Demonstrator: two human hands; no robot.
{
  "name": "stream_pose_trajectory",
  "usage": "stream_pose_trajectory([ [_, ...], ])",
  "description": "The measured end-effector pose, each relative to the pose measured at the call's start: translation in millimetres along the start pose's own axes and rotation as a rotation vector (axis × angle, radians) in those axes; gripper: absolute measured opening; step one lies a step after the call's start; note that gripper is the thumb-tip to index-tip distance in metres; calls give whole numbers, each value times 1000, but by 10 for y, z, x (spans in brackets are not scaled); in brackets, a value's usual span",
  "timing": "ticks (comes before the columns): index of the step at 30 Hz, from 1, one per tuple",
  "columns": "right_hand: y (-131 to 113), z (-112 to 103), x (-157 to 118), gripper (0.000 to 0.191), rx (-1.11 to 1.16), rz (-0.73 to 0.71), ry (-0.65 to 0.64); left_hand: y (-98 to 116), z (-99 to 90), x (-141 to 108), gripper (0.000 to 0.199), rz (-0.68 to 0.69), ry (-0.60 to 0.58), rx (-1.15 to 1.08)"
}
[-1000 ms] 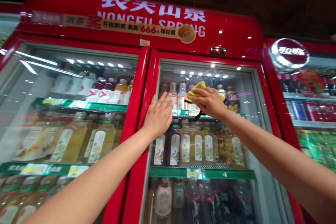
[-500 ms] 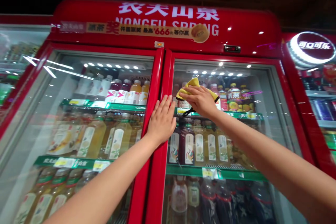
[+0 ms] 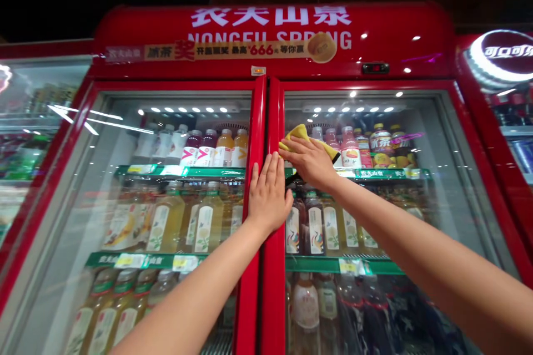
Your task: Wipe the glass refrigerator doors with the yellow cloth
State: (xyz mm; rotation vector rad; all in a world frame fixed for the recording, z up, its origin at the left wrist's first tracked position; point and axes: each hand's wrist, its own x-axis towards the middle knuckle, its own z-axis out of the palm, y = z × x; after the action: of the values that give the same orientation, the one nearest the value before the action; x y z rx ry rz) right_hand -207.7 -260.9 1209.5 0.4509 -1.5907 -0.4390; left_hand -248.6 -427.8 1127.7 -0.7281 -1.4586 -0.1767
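Left hand [image 3: 268, 197]: flat on the red door frame [image 3: 272, 288], by the seam between doors. Fingers straight, close together; thumb out toward 4 o'clock. Holding nothing.

Right hand [image 3: 313, 162]: at its 2 o'clock, just beside. Fingers laid over the yellow cloth [image 3: 300, 132], pressing it to the right door near the inner edge. Thumb hidden, can't tell if it's pinching.

Cloth: long axis roughly 9 to 3, dipping a bit at the 3 end. One corner up at 12, black-edged corner at 3. Dark strap [image 3: 292, 178] hangs at 6, partly hidden.

Red cooler [image 3: 400, 22], both doors shut, stocked behind glass. From the cloth:
- 2–3 o'clock, top shelf: pink-toned bottles [image 3: 350, 147], then yellow-capped bottles [image 3: 381, 147].
- 5 o'clock, middle: dark bottles [image 3: 315, 227] with pale labels; lower row too dim to read.
- 9 o'clock, left door: purple bottles [image 3: 208, 150], orange bottles [image 3: 225, 150].
- 8 o'clock: yellow bottles [image 3: 166, 227], upright.

Neighbouring cooler's round lit sign [image 3: 506, 55]: 2 o'clock.
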Motion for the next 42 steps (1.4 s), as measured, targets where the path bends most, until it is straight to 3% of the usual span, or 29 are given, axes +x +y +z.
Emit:
stream_pose_trajectory([
  [2,98,-44,-43,42,-4,-6,-6,-26,-3,-38,79,15,2,-6],
  [4,159,-47,20,43,-33,97,33,-45,1,-68,79,26,7,-9],
  [8,-2,42,182,47,-87,307,108,-55,0,-118,78,31,24,-12],
  [11,-232,79,23,49,-78,216,76,-53,-11,-168,79,41,26,-17],
  [15,-349,16,-433,50,-23,32,0,-47,-8,-229,79,43,6,-40],
  [19,-316,-32,-594,52,14,152,61,-31,12,-255,78,27,16,-66],
  [21,-323,-16,-528,54,32,194,104,-21,22,-263,77,11,22,-58],
  [26,-315,29,-121,49,15,84,49,-13,56,-279,84,-44,71,-49],
  [30,-205,10,288,50,-12,186,58,-24,78,-281,90,-9,91,-71],
  [32,-190,15,366,50,-6,215,68,-26,74,-281,93,-16,95,-61],
  [34,-234,37,297,49,3,200,57,-22,60,-282,94,-25,97,-49],
  [38,-395,96,-123,48,84,87,26,-18,19,-283,95,2,86,-46],
  [42,-402,70,-392,55,359,54,55,-29,-14,-271,89,90,31,-60],
])
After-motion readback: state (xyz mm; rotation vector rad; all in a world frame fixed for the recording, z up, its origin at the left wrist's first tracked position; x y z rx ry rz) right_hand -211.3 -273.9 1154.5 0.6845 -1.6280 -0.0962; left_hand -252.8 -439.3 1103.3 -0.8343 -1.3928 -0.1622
